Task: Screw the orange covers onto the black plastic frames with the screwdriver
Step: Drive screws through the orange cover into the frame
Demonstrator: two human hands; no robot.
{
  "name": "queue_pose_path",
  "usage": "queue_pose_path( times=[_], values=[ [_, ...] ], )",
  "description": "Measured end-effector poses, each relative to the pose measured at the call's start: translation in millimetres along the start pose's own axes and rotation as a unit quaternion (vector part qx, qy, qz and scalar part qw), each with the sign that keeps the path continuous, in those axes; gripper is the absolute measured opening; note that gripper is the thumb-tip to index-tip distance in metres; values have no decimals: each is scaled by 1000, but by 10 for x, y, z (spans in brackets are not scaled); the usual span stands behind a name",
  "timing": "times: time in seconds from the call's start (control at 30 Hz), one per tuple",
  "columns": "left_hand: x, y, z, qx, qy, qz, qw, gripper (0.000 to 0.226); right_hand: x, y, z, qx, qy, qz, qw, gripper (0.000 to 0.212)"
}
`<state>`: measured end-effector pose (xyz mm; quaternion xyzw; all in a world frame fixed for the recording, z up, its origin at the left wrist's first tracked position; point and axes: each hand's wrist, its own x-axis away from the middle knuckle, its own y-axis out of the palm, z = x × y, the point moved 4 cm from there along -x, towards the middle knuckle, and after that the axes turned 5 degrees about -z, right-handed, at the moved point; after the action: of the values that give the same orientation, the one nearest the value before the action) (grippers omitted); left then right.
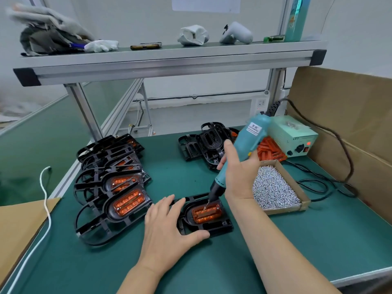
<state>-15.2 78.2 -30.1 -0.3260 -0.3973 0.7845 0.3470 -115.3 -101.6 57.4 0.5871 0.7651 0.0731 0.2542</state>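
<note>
Head view, nearest first: the left hand point(167, 225) lies flat and released on the green worktop point(275, 251), palm down over the left end of a black plastic frame point(203, 227), pinning it, not gripping it. An orange cover point(206, 213) sits in the frame's recess, and bright dots near its ends look like screws already in, though they are too small to be sure.

Just above, the right hand point(238, 177) is clenched round the barrel of a teal electric screwdriver point(239, 155), its grip closed on the tool. The bit slants down to the cover's upper edge, where a small screw point(205, 208) seems to hang at the tip.

Risks, as I judge them: the tool leans rather than stands upright, so the screw could start crooked, cross the thread in the plastic, or the bit could slip off and score the cover. The left hand only presses on one end, so torque could twist the frame. Its fingertips lie close to the bit, too.

Right of the hand, an open cardboard tray of screws point(275, 187) sits near the forearm; a careless sweep could spill it. To the left lies a fanned stack of finished frames point(114, 183). Farther back are bare black frames point(203, 145), loose orange covers point(269, 150) and the power supply point(293, 135), whose cable point(314, 183) loops on the worktop.
</note>
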Motion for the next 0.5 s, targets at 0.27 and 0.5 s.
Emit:
queue_pose_path(
  times=[0.27,0.5],
  values=[
    [3,-18,25,3,7,-14,1000,110,201,423,13,95,-56,-128,986,18],
    [15,-46,48,5,12,-11,1000,103,289,580,-14,161,-99,-189,964,21]
  ],
)
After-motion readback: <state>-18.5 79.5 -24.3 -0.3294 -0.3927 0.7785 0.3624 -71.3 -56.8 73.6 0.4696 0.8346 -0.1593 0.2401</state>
